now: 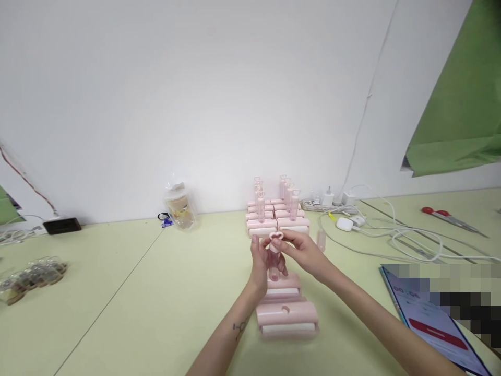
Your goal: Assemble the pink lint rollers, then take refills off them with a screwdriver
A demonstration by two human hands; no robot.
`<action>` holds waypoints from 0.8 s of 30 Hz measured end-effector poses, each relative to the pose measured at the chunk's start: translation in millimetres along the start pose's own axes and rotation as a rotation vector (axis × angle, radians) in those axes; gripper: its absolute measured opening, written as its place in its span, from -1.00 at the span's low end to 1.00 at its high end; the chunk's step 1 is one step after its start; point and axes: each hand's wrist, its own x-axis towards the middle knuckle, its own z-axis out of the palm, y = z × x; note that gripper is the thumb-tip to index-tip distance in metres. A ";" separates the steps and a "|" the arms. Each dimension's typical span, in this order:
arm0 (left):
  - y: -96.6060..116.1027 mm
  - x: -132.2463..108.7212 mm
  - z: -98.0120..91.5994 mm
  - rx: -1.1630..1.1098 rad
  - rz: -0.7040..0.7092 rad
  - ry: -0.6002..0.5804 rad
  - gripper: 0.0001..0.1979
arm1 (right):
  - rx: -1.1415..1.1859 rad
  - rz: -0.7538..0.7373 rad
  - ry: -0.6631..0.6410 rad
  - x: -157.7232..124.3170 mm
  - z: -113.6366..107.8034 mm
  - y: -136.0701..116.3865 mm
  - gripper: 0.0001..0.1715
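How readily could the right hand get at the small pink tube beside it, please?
Probably yes: the way to the tube looks free, though the right hand is touching the heart-shaped loop.

We enter this place as a small workroom or light workshop, though we cannot tell whether it lies within a home. We list as evidence: one pale yellow-green counter point(156, 308), seamed, against a plain white wall point(195, 94); matching pink bodies point(272, 314), several in rows, with clear pink tubes point(293, 208) upright among them; one red-handled tool point(454, 219). We add one power strip point(344, 209), white cables point(415, 232) and a green cloth point(457, 99) hanging at right.
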 end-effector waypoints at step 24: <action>-17.0 3.6 2.5 0.017 0.024 0.112 -0.44 | -0.069 0.003 0.016 -1.4 1.7 -3.8 -0.70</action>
